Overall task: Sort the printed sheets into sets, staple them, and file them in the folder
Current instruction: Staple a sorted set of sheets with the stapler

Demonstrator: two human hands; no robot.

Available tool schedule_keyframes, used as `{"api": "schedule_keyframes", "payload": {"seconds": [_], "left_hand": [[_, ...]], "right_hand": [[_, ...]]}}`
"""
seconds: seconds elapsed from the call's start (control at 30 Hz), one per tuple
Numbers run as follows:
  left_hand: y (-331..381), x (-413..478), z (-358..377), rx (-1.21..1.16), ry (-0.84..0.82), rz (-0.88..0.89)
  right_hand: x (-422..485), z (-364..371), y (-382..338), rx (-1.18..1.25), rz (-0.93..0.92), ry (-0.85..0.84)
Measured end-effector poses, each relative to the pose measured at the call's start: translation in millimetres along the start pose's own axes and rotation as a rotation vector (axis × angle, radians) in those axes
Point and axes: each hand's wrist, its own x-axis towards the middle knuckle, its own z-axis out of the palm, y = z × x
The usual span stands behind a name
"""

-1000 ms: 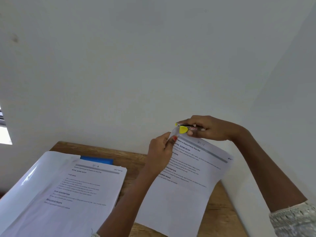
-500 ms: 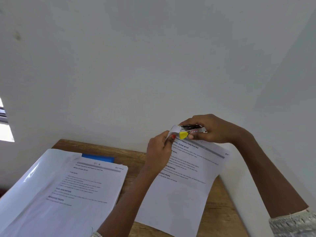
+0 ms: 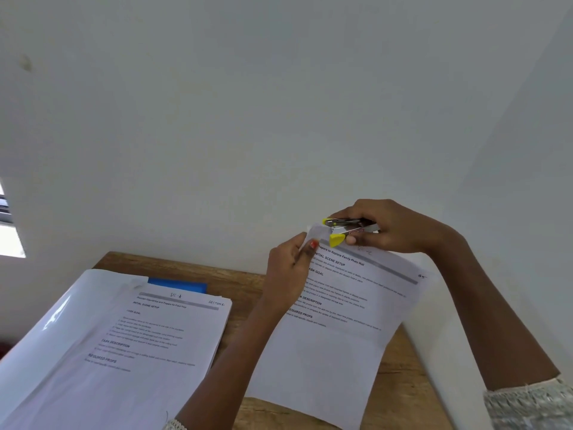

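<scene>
A set of printed sheets (image 3: 335,342) is held up above the wooden table (image 3: 400,395) on the right side. My left hand (image 3: 290,268) pinches the set near its top left corner. My right hand (image 3: 390,226) grips a small stapler (image 3: 347,228) with yellow ends, and its jaws sit over that same corner. On the left lies a stack of printed sheets (image 3: 148,342) on an open folder with a clear white cover (image 3: 59,318) and a blue edge (image 3: 176,285).
A white wall (image 3: 279,119) rises right behind the table, and a second wall closes in on the right. A bright window (image 3: 9,237) shows at the far left edge. Bare wood shows between the two paper piles.
The stapler has lifted a little and its jaws look wider apart around the corner. Both hands keep their hold and stay near the same spot.
</scene>
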Motion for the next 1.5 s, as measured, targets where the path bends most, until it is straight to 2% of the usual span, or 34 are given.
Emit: {"api": "schedule_keyframes", "payload": {"seconds": [0.33,0.53,0.67,0.87,1.3,1.5], "left_hand": [[1,-1,0,0.153,0.015,0.185],[3,-1,3,0.231,-0.028,0.126],[8,-3,3,0.17,-0.059,0.092],[7,-4,3,0.132,-0.045,0.1],[9,-3,-2,0.042,-0.111,0.118],[9,-5,-4,-0.111,-0.149,0.131]], "right_hand": [[0,2,-9,-0.053,-0.004,-0.037],[2,5,-13,-0.077,0.001,-0.032],[2,3,-13,-0.035,-0.025,0.034],[4,2,-15,-0.035,-0.021,-0.017],[1,3,-14,0.094,-0.064,0.045],[0,6,-16,0.06,-0.051,0.102]]}}
